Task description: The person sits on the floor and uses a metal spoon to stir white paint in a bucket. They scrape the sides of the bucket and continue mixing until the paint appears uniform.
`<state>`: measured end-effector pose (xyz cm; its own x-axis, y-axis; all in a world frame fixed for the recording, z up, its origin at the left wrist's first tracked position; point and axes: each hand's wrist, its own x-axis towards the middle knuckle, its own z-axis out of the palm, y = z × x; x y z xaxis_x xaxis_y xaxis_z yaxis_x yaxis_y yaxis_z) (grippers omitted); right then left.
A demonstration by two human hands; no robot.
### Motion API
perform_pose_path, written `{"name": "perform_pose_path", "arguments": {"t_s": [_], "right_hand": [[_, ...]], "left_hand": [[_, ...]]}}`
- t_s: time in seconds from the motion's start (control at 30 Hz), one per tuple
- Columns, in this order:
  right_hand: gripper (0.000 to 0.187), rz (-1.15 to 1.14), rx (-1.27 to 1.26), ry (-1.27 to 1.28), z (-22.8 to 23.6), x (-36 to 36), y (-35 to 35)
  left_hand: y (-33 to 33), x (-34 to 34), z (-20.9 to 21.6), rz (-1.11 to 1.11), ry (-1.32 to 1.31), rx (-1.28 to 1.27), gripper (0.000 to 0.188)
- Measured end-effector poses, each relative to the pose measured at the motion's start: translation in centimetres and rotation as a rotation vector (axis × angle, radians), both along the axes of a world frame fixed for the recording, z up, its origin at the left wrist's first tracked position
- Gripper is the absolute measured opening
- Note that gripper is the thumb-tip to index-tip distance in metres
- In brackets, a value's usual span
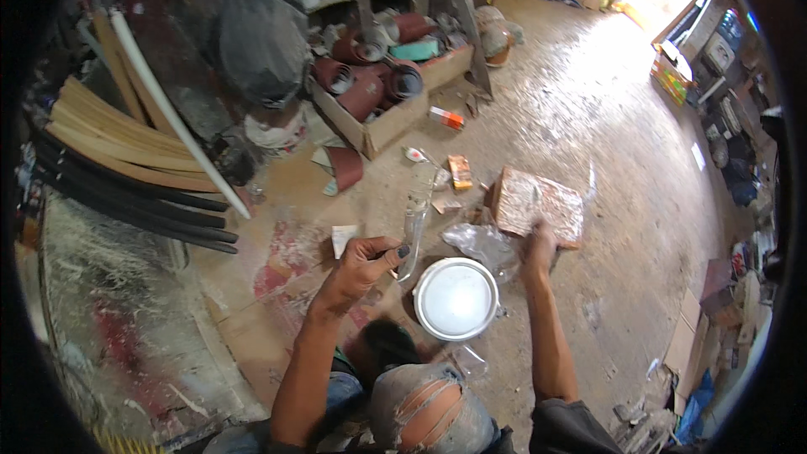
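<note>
My left hand (366,266) pinches the lower end of a long, clear, glossy plastic piece (415,217), held up off the floor. Its exact kind is hard to make out. My right hand (539,248) is closed at the near edge of a wooden-looking block (538,202) with a pale, worn top; whatever its fingers hold is hidden. Between my hands stands a round white tub (456,298) with a pale top. Crumpled clear plastic (483,240) lies between the tub and the block.
A box (382,126) of reddish-brown sandpaper rolls stands beyond, with a loose sandpaper piece (338,170) before it. A small orange box (460,172) lies near the block. Bent wooden strips (126,139) and black tubes (143,206) lean at left. Clutter lines the right wall.
</note>
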<state>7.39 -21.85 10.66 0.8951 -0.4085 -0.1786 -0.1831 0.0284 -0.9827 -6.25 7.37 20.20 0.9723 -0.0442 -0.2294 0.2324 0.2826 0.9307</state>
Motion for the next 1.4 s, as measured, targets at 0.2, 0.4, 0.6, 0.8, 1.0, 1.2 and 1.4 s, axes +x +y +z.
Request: {"name": "perform_pose_path", "arguments": {"t_s": [0.2, 0.4, 0.6, 0.8, 1.0, 1.2, 1.4], "right_hand": [[0.053, 0.212, 0.089, 0.236, -2.5, -7.6, -5.3], [0.047, 0.906, 0.263, -0.286, 10.6, -4.0, 3.4], [0.039, 1.096, 0.345, 0.188, 10.3, 3.1, 12.6], [0.042, 0.612, 0.308, 0.259, 2.5, 3.9, 10.9], [0.045, 0.477, 0.365, 0.122, 0.0, 5.1, 9.0], [0.036, 0.342, 0.357, 0.166, -0.7, 4.1, 9.8], [0.047, 0.34, 0.311, 0.095, -1.5, 2.8, 10.3]], "left_hand": [[-0.4, -2.3, 2.3, 0.134, -0.032, -0.221, 0.017], [-2.5, -1.4, 1.5, 0.029, -0.061, 0.281, 0.017], [-5.9, 3.7, -5.6, 0.066, -0.143, 0.535, 0.018], [-3.6, 4.3, -14.4, -0.114, -0.172, 0.614, 0.024], [-3.8, 6.5, -18.7, -0.258, 0.061, 0.36, 0.025], [-4.3, 9.2, -19.5, -0.397, 0.191, 0.415, 0.022], [-3.4, 8.7, -20.0, -0.413, 0.279, 0.198, 0.024]]}}
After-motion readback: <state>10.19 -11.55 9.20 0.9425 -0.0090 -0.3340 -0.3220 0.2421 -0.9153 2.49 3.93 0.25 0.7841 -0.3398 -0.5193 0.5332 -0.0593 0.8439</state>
